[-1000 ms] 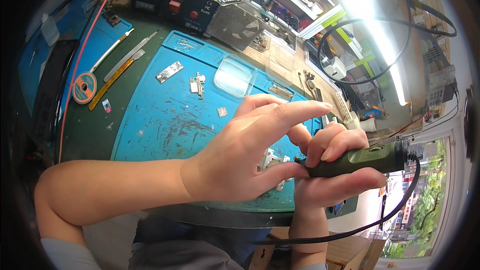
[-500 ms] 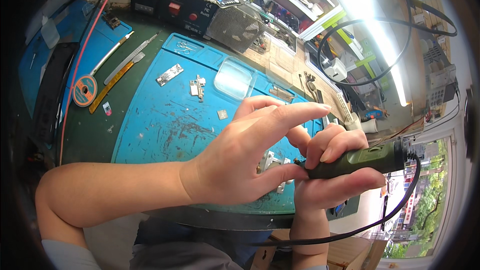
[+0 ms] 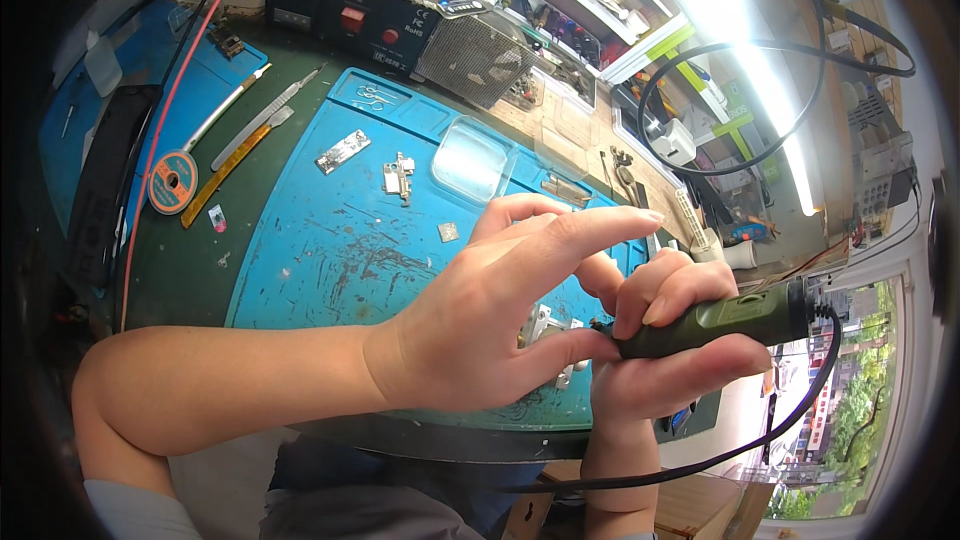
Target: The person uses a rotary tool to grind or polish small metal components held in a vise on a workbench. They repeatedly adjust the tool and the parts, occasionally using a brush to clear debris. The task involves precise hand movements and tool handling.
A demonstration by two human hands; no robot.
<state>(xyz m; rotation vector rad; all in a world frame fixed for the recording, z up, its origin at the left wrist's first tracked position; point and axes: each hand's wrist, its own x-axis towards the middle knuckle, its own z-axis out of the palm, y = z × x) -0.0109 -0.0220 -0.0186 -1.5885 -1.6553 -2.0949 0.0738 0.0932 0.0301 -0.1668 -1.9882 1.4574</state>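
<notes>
A dark green corded handheld tool (image 3: pixel 715 322), a thick cylinder, lies sideways in my right hand (image 3: pixel 650 370). That hand's fingers curl over the tool from above, and its thumb stretches along the underside. My left hand (image 3: pixel 510 305) reaches across from the left, its thumb and a bent finger closed around the tool's narrow front end (image 3: pixel 601 327). The left index finger extends over the right knuckles. Most of the tip is hidden between the fingers. Behind the left thumb, a small silvery metal fixture (image 3: pixel 545 323) on the blue mat (image 3: pixel 330 270) is partly covered.
On the mat lie small circuit boards (image 3: pixel 397 178), a square chip (image 3: pixel 447 232) and a clear plastic box (image 3: pixel 473 162). A solder spool (image 3: pixel 173 182) and craft knives (image 3: pixel 240 165) lie left. A black powered unit (image 3: pixel 345 20) stands behind. The tool's black cable (image 3: pixel 790 430) loops below my right hand.
The view has shifted very slightly. Both hands keep the same hold on the green tool, with no visible change in their fingers.
</notes>
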